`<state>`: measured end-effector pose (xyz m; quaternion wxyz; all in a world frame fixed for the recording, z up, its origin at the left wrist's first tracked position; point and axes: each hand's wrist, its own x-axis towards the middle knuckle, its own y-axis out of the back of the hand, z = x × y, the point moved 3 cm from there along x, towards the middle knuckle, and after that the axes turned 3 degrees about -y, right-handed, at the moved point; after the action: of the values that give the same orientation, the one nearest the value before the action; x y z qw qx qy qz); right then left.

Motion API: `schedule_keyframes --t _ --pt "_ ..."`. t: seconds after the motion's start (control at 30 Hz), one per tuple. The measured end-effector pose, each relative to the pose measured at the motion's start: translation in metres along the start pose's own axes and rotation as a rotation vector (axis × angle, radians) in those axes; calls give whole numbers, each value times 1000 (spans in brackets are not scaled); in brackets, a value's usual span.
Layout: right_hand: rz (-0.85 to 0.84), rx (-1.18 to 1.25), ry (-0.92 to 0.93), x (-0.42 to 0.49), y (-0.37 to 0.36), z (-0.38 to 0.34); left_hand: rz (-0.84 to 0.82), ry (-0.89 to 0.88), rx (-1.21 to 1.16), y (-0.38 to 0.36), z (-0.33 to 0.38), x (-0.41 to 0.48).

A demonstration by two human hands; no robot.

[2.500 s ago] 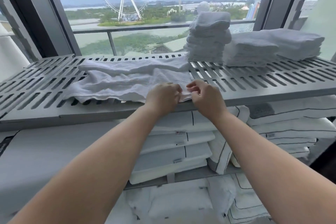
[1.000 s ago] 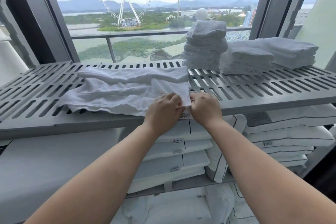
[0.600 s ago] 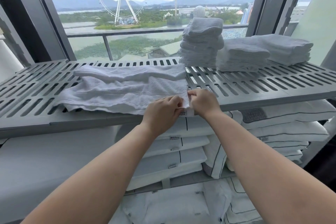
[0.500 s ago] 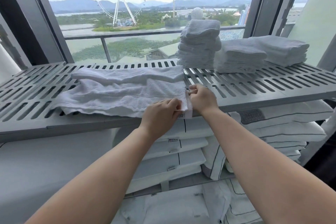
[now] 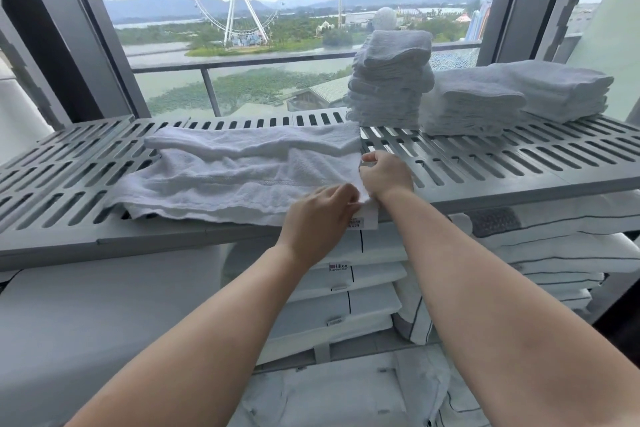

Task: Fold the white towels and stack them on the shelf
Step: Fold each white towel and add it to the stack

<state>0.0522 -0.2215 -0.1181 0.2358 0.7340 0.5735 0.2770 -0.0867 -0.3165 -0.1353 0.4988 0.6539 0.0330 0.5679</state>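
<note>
Left grip [image 5: 320,215] and right grip [image 5: 386,175] both pinch the rumpled terry towel [image 5: 239,173] — oblong, flat on the slotted grey shelf [image 5: 502,163].

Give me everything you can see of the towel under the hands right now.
The towel is white terry, wrinkled, folded into a long band lying flat on the grey slatted shelf, left of the stacks. A printed label shows at its near right corner, over the shelf front. The left hand grips that corner; the right hand pinches the right edge behind it.
</note>
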Motion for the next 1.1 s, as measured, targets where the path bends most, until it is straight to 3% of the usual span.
schedule_keyframes --t 0.1,0.23,0.43,0.53,0.67,0.97,1.1 --pt "-54 17 4 5 4 1 -6 -54 32 -5 -2 -1" --pt "23 26 -39 9 5 3 33 -105 19 -12 -4 -2" --pt "34 -1 -37 14 5 0 69 47 -181 -13 -6 -1" --pt "49 11 -55 17 6 2 115 34 -202 -10 -1 -2" --pt "55 28 -61 18 5 2 138 -43 -69 -9 9 -3" --pt "-19 228 -63 11 8 6 -17 -297 164 -23 9 -12" --pt "8 116 16 11 9 8 -57 -295 233 -22 7 -16"
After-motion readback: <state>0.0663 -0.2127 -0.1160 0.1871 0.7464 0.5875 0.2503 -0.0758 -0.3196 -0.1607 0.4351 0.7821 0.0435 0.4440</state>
